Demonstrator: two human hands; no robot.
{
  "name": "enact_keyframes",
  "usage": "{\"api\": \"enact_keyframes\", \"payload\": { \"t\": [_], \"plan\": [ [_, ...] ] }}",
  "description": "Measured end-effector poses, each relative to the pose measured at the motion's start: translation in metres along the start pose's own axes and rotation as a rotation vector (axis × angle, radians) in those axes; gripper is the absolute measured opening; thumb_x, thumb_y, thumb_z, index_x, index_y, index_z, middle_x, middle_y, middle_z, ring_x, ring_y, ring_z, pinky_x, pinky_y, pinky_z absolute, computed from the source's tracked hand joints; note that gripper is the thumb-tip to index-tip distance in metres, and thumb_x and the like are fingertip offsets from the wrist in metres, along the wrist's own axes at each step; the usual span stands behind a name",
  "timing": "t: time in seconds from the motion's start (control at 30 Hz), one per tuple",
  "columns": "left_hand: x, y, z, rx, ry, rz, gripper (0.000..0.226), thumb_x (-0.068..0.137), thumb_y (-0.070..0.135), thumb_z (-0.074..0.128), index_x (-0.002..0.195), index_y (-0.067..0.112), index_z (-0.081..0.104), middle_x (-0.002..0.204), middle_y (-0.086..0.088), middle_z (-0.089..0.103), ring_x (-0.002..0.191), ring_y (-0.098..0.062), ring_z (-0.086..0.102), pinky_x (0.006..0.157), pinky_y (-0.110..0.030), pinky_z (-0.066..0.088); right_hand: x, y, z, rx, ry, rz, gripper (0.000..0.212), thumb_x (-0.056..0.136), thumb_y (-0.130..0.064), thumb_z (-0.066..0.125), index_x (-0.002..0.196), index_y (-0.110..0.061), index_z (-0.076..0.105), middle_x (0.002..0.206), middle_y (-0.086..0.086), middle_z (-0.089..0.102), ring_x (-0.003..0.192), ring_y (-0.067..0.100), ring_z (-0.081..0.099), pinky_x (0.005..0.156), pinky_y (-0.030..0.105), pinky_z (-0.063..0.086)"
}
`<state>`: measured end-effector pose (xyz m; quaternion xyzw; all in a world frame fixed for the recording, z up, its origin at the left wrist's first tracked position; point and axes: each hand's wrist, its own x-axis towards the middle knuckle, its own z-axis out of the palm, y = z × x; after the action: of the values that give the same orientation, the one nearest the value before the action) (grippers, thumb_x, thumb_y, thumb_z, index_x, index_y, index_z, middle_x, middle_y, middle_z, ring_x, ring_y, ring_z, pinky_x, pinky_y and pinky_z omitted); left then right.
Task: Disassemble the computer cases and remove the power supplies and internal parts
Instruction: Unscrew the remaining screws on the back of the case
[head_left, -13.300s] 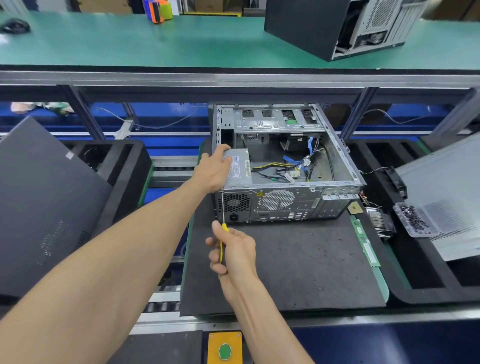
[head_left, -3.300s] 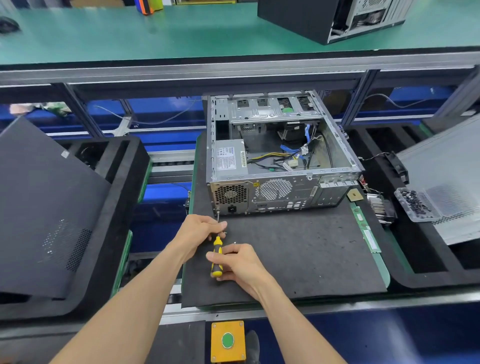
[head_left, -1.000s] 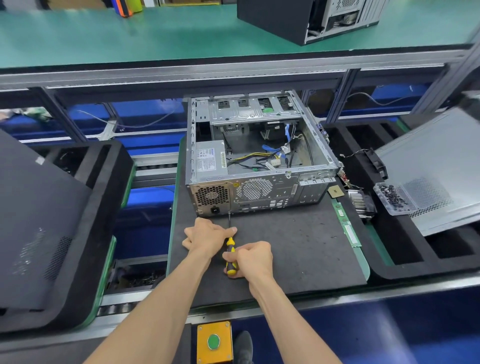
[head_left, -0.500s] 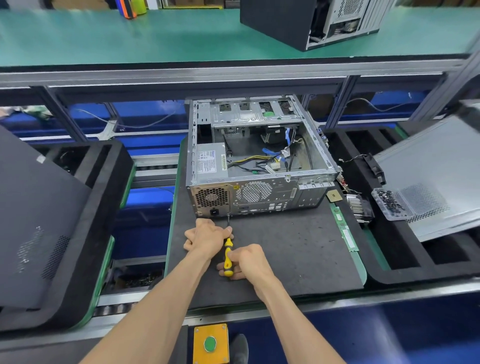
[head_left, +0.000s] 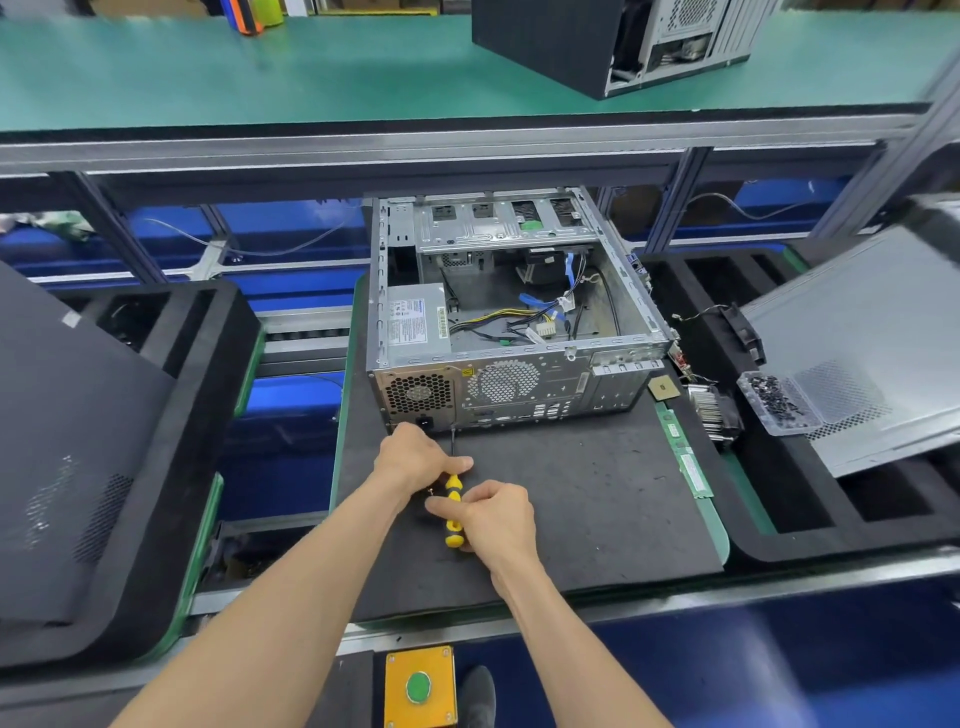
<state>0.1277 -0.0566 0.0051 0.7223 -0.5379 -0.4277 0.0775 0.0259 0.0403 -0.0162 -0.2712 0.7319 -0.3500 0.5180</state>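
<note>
An open grey computer case (head_left: 613, 384) lies on its side on a black mat (head_left: 597, 499), rear panel facing me. The power supply (head_left: 415, 325) sits in its near left corner, with loose cables (head_left: 530, 322) beside it. My right hand (head_left: 493, 514) grips the handle of a yellow and black screwdriver (head_left: 453, 506). Its tip touches the rear panel's lower edge below the power supply's socket. My left hand (head_left: 415, 457) rests just in front of the case and pinches the screwdriver near the top of the handle. A small screw shows between the two hands.
A black side panel (head_left: 67, 441) leans in a black foam tray at the left. At the right lie a grey panel (head_left: 872, 338), a clear tray of screws (head_left: 779, 402), a heatsink (head_left: 714, 413), a CPU chip (head_left: 664, 388) and a memory stick (head_left: 685, 454). Another case (head_left: 556, 41) stands on the green shelf above.
The hands and screwdriver stay at the rear panel's lower left screw, having shifted only slightly. My view has moved a little.
</note>
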Motion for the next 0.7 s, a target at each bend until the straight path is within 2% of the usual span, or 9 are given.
{"api": "enact_keyframes", "payload": {
  "t": [0.07,0.2,0.27,0.33,0.4,0.5,0.63,0.67,0.7],
  "plan": [
    [0.003,0.004,0.0,-0.007,-0.026,-0.009,0.037,0.069,0.038,0.092,0.065,0.007,0.07,0.064,-0.002,0.072,0.072,-0.019,0.067,0.069,-0.032,0.054,-0.001,0.0,-0.001,-0.006,-0.02,-0.017,0.047,0.053,-0.05,0.093,0.081,-0.019,0.071,0.074,0.001,0.075,0.064,0.016,0.074,0.062,0.042,0.064],
    [0.008,0.004,0.005,0.014,-0.014,-0.005,0.036,0.074,0.031,0.088,0.075,0.006,0.062,0.093,-0.018,0.072,0.097,-0.031,0.068,0.086,-0.038,0.053,0.002,-0.005,-0.006,0.057,-0.192,0.044,0.033,0.081,-0.037,0.072,0.093,-0.005,0.073,0.078,0.01,0.077,0.076,0.026,0.076,0.078,0.047,0.063],
    [0.009,0.003,0.006,0.013,-0.028,-0.007,0.031,0.077,0.027,0.085,0.082,0.005,0.063,0.092,-0.015,0.072,0.1,-0.032,0.068,0.09,-0.038,0.054,0.003,-0.009,-0.01,0.095,-0.274,0.115,0.027,0.092,-0.02,0.059,0.1,0.004,0.07,0.082,0.016,0.077,0.079,0.029,0.076,0.079,0.039,0.063],
    [0.01,0.002,0.007,-0.022,-0.065,-0.008,0.023,0.082,0.019,0.079,0.09,0.0,0.07,0.088,-0.012,0.076,0.097,-0.031,0.071,0.092,-0.041,0.055,0.002,-0.01,-0.013,0.075,-0.332,0.12,0.019,0.091,-0.009,0.054,0.098,0.001,0.069,0.084,0.014,0.078,0.078,0.025,0.076,0.073,0.03,0.061],
    [0.009,0.001,0.005,-0.07,-0.11,-0.012,0.013,0.089,0.012,0.071,0.088,-0.001,0.073,0.079,-0.008,0.077,0.086,-0.025,0.075,0.085,-0.035,0.058,0.0,-0.009,-0.014,0.027,-0.33,0.086,0.015,0.089,-0.007,0.056,0.093,-0.003,0.07,0.083,0.01,0.078,0.074,0.018,0.076,0.073,0.028,0.059],
    [0.006,0.0,0.0,-0.109,-0.167,-0.024,0.018,0.096,0.011,0.064,0.086,0.001,0.075,0.073,-0.004,0.077,0.062,-0.012,0.069,0.052,-0.017,0.048,0.001,-0.006,-0.014,0.018,-0.273,0.036,0.011,0.086,-0.012,0.071,0.093,-0.004,0.074,0.075,0.006,0.077,0.067,0.014,0.074,0.071,0.027,0.06],
    [0.0,-0.002,-0.007,-0.098,-0.112,-0.022,0.026,0.08,0.029,0.084,0.073,0.008,0.071,0.075,-0.014,0.071,0.082,-0.023,0.068,0.07,-0.031,0.046,0.002,-0.004,-0.014,0.084,-0.237,0.014,0.019,0.077,-0.021,0.085,0.09,-0.009,0.076,0.074,0.006,0.077,0.063,0.016,0.073,0.069,0.029,0.06],
    [-0.001,-0.001,-0.006,-0.079,-0.083,-0.031,0.033,0.072,0.033,0.09,0.072,0.009,0.068,0.084,-0.021,0.069,0.088,-0.024,0.067,0.071,-0.032,0.044,0.003,-0.003,-0.014,0.086,-0.233,0.011,0.021,0.076,-0.022,0.086,0.089,-0.009,0.076,0.074,0.007,0.077,0.061,0.016,0.072,0.069,0.03,0.061],
    [-0.002,0.0,-0.005,-0.057,-0.066,-0.038,0.037,0.067,0.034,0.093,0.077,0.008,0.069,0.088,-0.018,0.07,0.091,-0.025,0.067,0.071,-0.032,0.044,0.003,-0.003,-0.013,0.087,-0.23,0.01,0.022,0.075,-0.023,0.087,0.088,-0.009,0.076,0.073,0.007,0.077,0.06,0.016,0.071,0.07,0.032,0.062]
  ]
}}
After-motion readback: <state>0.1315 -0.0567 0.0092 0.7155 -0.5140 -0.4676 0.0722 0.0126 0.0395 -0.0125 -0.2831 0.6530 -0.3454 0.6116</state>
